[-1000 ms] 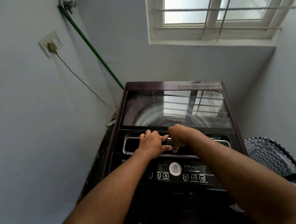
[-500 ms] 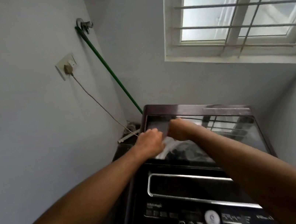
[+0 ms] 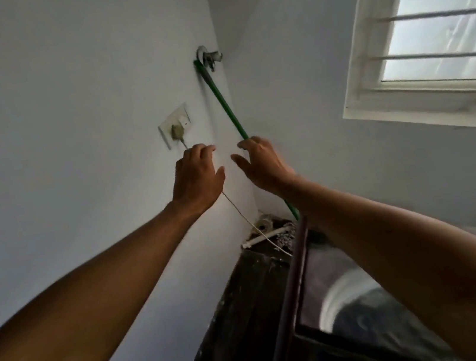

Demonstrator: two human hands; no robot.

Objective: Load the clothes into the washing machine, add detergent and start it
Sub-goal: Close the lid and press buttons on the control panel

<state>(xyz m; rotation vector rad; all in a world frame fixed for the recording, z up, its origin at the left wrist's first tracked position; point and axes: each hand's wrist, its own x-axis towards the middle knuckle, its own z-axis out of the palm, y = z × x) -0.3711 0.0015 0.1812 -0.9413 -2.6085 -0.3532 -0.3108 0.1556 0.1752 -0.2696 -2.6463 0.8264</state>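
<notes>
Both hands, left hand (image 3: 196,179) and right hand (image 3: 260,164), are up with fingers spread, gripping nothing. The washing machine (image 3: 336,299) looks open, so loading, detergent and starting are probably all still left.

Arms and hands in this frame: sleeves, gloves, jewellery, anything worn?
Nothing worn that shows. Both forearms are bare from the bottom edge of the frame to the wrists: no sleeves or cuffs. The left hand and right hand are bare, without gloves, rings, watch or bands in view. Upper arms are out of frame.
</notes>
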